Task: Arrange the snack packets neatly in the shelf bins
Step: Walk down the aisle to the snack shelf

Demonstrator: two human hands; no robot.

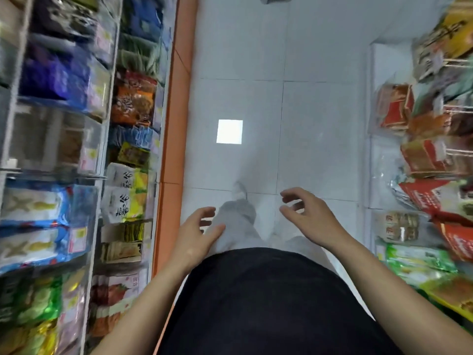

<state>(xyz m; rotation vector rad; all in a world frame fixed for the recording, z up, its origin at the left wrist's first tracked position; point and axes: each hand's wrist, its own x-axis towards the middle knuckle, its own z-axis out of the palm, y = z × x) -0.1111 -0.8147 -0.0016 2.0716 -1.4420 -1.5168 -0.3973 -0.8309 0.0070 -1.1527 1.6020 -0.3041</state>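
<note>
The head camera looks straight down a narrow aisle with a pale tiled floor (317, 103) where a bright square of reflected light (229, 131) lies ahead of the person. The left hand (198, 233) and the right hand (308, 215) both hang over the floor in front of a dark top (261, 303) and light grey trousers (238, 226), fingers spread and loosely curled, holding nothing. A white shoe (239, 189) shows just past the trouser leg. Snack packets fill clear shelf bins (89, 149) on the left, much blurred: blue packets (38, 221), white and yellow ones (125, 196), orange ones (133, 101) and green ones (33, 301). An orange strip (174, 124) runs along the floor at the foot of that shelf. On the right, red packets (425, 160) and green packets (419, 260) sit in another shelf, well apart from either hand. Nothing lies between the hands and the shelves.
</note>
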